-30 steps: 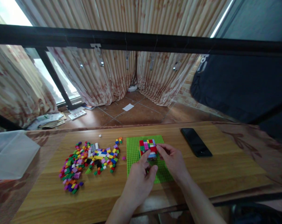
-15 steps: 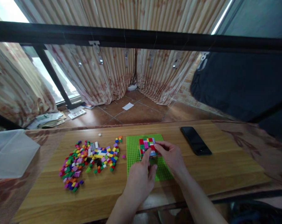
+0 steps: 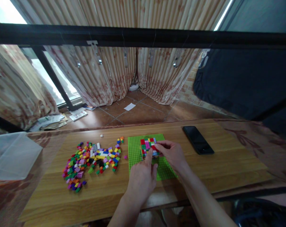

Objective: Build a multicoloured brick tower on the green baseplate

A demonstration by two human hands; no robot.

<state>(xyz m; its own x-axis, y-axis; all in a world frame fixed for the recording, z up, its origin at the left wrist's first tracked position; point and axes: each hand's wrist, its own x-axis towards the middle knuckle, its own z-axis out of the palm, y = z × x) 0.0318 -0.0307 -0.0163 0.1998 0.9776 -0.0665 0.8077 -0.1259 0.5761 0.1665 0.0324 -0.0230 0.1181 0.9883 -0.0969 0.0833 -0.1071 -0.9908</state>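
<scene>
A small multicoloured brick block (image 3: 148, 145) stands on a green baseplate (image 3: 135, 153) in the middle of the wooden table (image 3: 228, 170). My left hand (image 3: 141, 179) rests on the plate's near part, its forefinger stretched up against the block's near side. My right hand (image 3: 172, 154) is closed in a pinch on the block's right edge. A heap of loose coloured bricks (image 3: 93, 159) lies to the left of the plate.
A black phone (image 3: 198, 140) lies flat at the table's right back. A white cloth or bag (image 3: 12, 156) sits at the far left. Beyond the table are a black rail (image 3: 143, 36), curtains and a tiled floor with papers.
My right hand has slid a little further onto the block's right edge and my left forefinger has pressed closer to its near side. The view has shifted slightly.
</scene>
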